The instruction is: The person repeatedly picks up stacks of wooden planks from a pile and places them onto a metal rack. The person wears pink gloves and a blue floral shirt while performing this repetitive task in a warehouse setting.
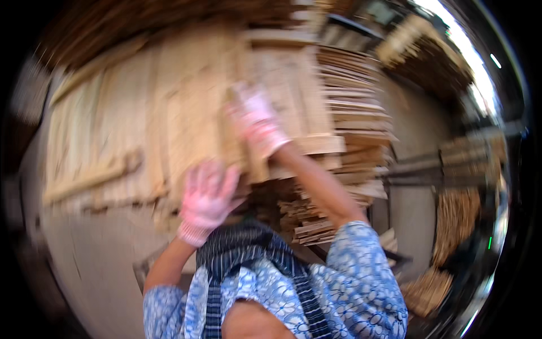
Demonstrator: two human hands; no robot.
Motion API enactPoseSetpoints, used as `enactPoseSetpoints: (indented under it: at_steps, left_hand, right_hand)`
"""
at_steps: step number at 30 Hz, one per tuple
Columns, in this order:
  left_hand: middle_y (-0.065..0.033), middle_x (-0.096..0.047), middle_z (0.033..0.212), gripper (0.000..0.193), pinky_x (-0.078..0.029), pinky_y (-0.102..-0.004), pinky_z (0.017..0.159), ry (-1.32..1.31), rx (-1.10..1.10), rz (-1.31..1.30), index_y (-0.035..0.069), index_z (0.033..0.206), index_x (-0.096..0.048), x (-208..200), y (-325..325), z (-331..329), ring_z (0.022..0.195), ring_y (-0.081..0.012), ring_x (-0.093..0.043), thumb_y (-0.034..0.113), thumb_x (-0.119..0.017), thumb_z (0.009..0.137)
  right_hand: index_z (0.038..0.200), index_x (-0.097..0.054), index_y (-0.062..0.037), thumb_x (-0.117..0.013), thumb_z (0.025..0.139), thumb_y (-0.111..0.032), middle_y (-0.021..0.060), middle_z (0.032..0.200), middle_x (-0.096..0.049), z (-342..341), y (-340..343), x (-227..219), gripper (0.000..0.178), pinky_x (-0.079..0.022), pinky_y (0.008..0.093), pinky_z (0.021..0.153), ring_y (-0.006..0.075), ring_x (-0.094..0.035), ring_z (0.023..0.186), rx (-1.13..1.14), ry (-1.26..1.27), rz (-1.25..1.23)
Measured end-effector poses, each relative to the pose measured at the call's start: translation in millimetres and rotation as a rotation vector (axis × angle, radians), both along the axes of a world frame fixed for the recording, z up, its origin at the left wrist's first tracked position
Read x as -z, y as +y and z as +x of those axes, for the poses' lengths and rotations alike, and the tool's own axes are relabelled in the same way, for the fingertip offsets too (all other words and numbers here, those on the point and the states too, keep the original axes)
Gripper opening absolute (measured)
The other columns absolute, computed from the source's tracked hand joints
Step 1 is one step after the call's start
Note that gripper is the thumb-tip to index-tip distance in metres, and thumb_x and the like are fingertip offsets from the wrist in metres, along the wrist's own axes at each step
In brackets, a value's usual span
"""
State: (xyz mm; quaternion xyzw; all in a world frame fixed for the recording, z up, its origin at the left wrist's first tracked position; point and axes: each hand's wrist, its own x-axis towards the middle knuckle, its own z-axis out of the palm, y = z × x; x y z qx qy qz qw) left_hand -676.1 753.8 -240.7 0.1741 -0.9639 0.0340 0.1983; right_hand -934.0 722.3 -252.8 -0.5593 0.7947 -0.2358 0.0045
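Both my hands wear pink-and-white knit gloves. My left hand (208,193) lies over the near end of the wooden boards (192,107), its fingers stretched out and thumb apart. Farther forward and to the right, my right hand (258,121) rests at the right edge of these boards, beside a narrow wooden strip (257,168). Motion smears its fingers, so their grip is unclear. The boards lie side by side as a flat layer. A short crosspiece (90,179) sits across them at the near left, and another crosspiece (316,144) lies right of my right wrist.
Thin slats are piled in a stack (355,107) at the right of the boards, with a lower pile (310,217) nearer me. Bundled wood (426,56) stands at the far right, and more bundles (456,223) lie along the right side. Grey floor (96,248) shows at the near left.
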Motion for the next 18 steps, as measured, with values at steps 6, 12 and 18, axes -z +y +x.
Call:
enactPoseSetpoints:
  at_steps: [6,12,18]
  left_hand:
    - [-0.0208,-0.049,0.143,0.085,-0.038,-0.059,0.112,-0.04,0.047,-0.157,0.009,0.147,-0.049,-5,-21,22,0.131,-0.0432,-0.048,0.051,-0.077,0.078]
    - [-0.0225,-0.044,0.15,0.079,-0.031,-0.0589,0.117,-0.164,0.003,-0.092,0.007,0.148,-0.048,-29,3,17,0.139,-0.0439,-0.041,0.054,-0.07,0.088]
    - [-0.018,-0.066,0.113,0.052,-0.052,-0.0508,0.093,0.06,0.713,0.507,0.002,0.127,-0.06,-45,46,-38,0.105,-0.04,-0.064,0.013,-0.079,0.08]
  right_hand:
    - [0.143,-0.047,-0.0065,-0.06,0.095,-0.039,0.0301,0.14,-0.048,36,5,-37,0.059,-0.04,0.0494,0.111,0.048,-0.049,0.128,0.053,-0.335,-0.097]
    - [0.14,-0.05,-0.0059,-0.074,0.084,-0.02,0.023,0.129,-0.058,11,138,-46,0.063,-0.046,0.0541,0.104,0.0437,-0.055,0.12,0.233,-0.08,-0.548]
    - [0.131,-0.061,-0.0046,-0.056,0.097,-0.034,0.0229,0.126,-0.064,42,352,131,0.045,-0.045,0.0455,0.106,0.0415,-0.056,0.122,1.094,-0.369,-0.265]
